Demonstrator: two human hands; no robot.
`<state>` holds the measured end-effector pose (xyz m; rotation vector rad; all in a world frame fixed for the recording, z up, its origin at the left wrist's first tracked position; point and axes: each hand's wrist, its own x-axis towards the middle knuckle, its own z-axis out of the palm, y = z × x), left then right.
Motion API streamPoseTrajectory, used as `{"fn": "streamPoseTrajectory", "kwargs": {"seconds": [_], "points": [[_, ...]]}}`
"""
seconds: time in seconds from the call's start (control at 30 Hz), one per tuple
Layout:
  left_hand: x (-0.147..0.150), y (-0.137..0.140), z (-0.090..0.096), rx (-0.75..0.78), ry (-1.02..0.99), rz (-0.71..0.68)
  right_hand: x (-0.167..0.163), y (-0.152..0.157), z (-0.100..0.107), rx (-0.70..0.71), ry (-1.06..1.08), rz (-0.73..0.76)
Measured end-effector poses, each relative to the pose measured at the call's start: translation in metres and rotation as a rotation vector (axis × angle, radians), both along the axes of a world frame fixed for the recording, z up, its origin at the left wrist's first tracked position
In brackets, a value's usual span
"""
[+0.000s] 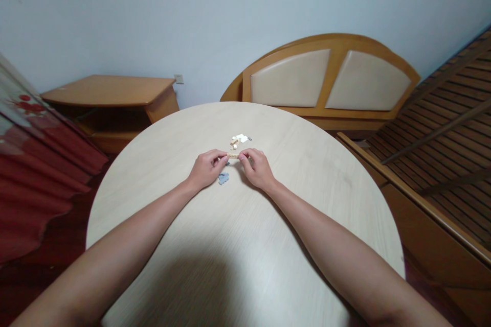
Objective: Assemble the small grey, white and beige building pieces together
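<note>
- Head view, middle of the frame: a tan strip (232,156) spans from your left hand (208,167) to your right hand (258,168) over the worktop (307,163) (contact unclear).
- It looks light, stiff and perhaps brittle; its ends seem the place to hold.
- Each grip is a near-closed pinch on one end; forearms (146,237) slant in from the lower corners.

Narrow tan strip (232,156) (fine detail blurred), roughly level, pinched at both ends.
</note>
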<state>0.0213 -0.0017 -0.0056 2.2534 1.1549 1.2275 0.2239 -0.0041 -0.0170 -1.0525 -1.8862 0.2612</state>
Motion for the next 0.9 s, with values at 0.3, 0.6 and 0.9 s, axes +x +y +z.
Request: {"fn": "streamPoseTrajectory", "kwargs": {"seconds": [0.3,0.6,0.9], "points": [[-0.0012,0.0011,-0.0015,0.041,-0.015,-0.025,-0.0009,0.0008,0.0000,-0.033,0.047,0.036],[-0.0028,0.0046,-0.0052,0.055,-0.011,-0.008,-0.0007,-0.0044,0.0047,0.060,0.026,0.051],[-0.0020,0.0021,-0.0021,0.006,-0.012,-0.015,-0.0009,-0.0043,0.0043,0.056,-0.018,-0.014]]}}
